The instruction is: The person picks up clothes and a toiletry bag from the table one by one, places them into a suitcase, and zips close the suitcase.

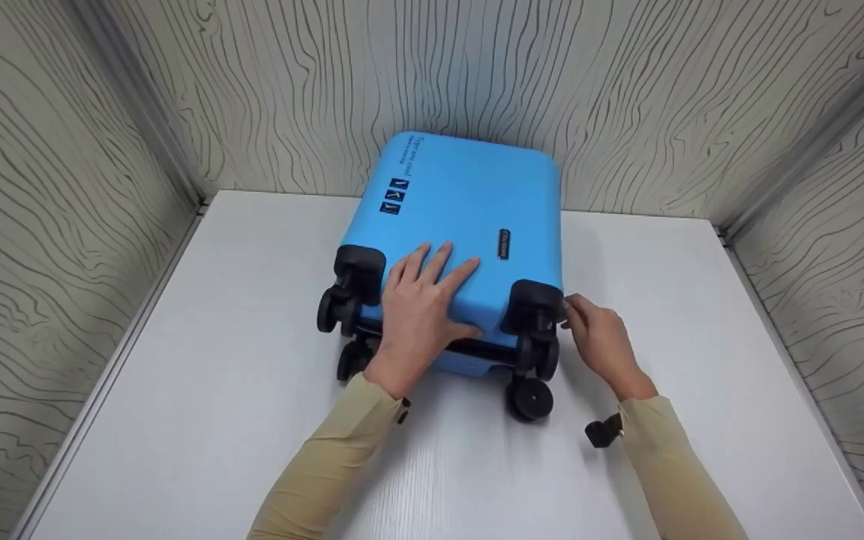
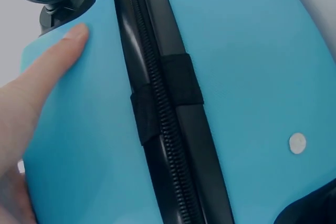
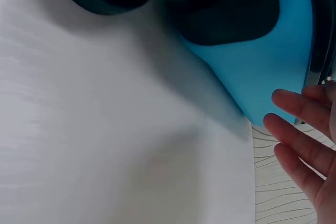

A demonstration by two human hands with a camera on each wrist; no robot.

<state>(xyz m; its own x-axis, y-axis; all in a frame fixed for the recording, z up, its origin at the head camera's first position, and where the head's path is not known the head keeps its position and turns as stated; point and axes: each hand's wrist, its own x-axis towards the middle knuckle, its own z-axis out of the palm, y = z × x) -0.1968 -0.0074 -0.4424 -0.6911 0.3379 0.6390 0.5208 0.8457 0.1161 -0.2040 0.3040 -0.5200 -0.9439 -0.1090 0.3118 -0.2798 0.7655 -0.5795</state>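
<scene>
A light blue hard-shell suitcase [image 1: 469, 195] lies on the table with its wheeled end toward me. My left hand [image 1: 417, 307] rests on the shell near that end, fingers spread and thumb over the edge. In the left wrist view a black zipper [image 2: 163, 103] runs along the seam, crossed by dark bands. My right hand [image 1: 601, 337] is at the suitcase's right side. In the right wrist view a small metallic zipper pull [image 3: 327, 81] shows at the index finger, which seems to pinch it; the thumb is hidden. The other fingers [image 3: 299, 135] reach out loosely.
Black caster wheels [image 1: 533, 397] stick out from the suitcase's near corners. The white table [image 1: 214, 360] is bounded by wood-grain patterned panels [image 1: 267, 97] at the back and sides. A small black device [image 1: 603, 431] is strapped at the right wrist.
</scene>
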